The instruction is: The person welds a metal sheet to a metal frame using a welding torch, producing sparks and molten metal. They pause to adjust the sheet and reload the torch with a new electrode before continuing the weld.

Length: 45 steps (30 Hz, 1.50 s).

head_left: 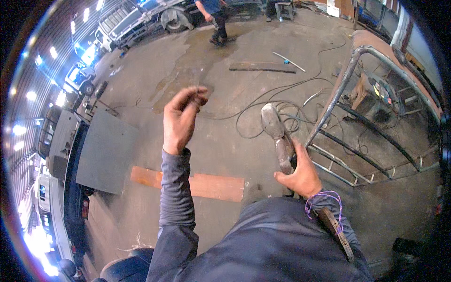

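My left hand is raised over the floor, its fingers curled in and the fingertips pressed together. Whatever they may pinch is too small to tell. To the right, my right hand grips a worn grey tool with a bulky, pale rounded end pointing away from me and a narrower body. Its exact kind is unclear. My thumb lies across the near end, and the other fingers are mostly hidden behind it. A brown wooden strip lies along my right forearm, by a purple cord bracelet; I cannot tell whether it joins the tool.
A bent tubular metal frame stands at right. Loose cables coil across the concrete floor ahead. A reddish-brown board lies near my left arm, a grey sheet farther left. Beyond are a dark plank, a walking person and trucks.
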Each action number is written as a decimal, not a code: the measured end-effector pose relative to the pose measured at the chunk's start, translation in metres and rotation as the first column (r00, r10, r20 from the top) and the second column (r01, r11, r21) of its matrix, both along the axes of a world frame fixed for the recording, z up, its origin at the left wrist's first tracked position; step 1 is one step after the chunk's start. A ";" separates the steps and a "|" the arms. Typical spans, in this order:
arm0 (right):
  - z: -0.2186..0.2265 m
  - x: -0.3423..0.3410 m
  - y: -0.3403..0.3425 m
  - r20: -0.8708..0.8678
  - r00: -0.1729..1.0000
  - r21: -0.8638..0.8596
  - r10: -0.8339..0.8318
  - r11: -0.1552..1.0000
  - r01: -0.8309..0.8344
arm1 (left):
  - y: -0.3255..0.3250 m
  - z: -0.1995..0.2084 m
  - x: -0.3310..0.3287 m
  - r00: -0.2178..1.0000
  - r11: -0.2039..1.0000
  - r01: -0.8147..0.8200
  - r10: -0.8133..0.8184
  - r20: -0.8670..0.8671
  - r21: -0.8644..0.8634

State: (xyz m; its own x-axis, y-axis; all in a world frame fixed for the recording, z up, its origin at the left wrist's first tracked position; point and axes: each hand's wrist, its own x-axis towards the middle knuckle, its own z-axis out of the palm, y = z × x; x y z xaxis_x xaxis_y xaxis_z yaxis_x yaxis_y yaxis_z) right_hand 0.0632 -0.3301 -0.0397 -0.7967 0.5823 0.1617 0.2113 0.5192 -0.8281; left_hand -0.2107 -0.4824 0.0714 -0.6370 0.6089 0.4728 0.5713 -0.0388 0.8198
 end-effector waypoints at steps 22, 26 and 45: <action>0.014 0.011 0.025 -0.219 0.973 0.267 0.072 0.964 -0.011 | 0.022 0.032 0.049 0.724 0.910 -0.244 -0.058 -0.687 -0.334; 0.012 0.010 0.027 -0.212 0.973 0.274 0.090 0.961 -0.029 | 0.029 0.033 0.053 0.696 0.897 -0.248 -0.097 -0.712 -0.365; 0.006 0.017 0.027 0.094 0.995 0.093 0.045 0.994 -0.054 | 0.007 0.024 0.081 0.956 0.997 -0.055 0.037 -0.290 -0.055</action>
State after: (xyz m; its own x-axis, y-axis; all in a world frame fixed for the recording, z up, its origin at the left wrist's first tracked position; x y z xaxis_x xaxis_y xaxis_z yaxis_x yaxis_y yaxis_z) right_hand 0.0803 -0.3027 -0.0332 -0.8381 0.5275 0.1392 0.2566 0.6062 -0.7528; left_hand -0.1300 -0.4752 0.0955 -0.5069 0.6156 0.6034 0.7841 0.0386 0.6194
